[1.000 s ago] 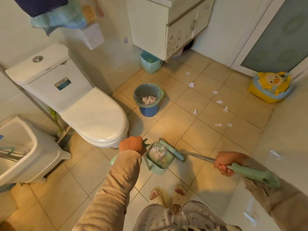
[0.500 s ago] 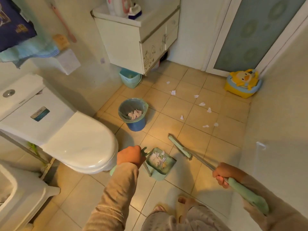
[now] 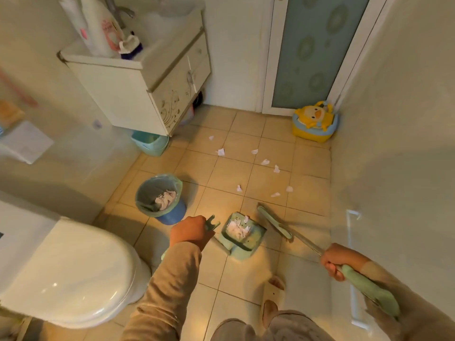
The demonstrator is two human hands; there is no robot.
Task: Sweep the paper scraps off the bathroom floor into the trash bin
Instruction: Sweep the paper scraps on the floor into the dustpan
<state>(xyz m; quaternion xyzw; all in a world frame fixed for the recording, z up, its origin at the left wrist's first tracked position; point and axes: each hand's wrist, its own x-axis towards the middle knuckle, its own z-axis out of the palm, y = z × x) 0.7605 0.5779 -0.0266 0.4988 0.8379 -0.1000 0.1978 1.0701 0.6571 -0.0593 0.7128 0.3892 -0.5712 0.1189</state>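
Green dustpan (image 3: 242,236) of scraps, handle clenched in the left hand (image 3: 189,231), sits beside the bin (image 3: 161,198); right hand (image 3: 336,260) fists the broom (image 3: 274,222). No writing is readable.

Wearing tan long-sleeve top, kinda wrinkly knit, left sleeve (image 3: 170,286) reaching wrist, right sleeve (image 3: 418,313) same fabric. My left hand (image 3: 189,232) and right hand (image 3: 336,260) bare, no rings or watch. Light patterned pants (image 3: 275,327). Beige open-toe slipper (image 3: 273,291) on foot.
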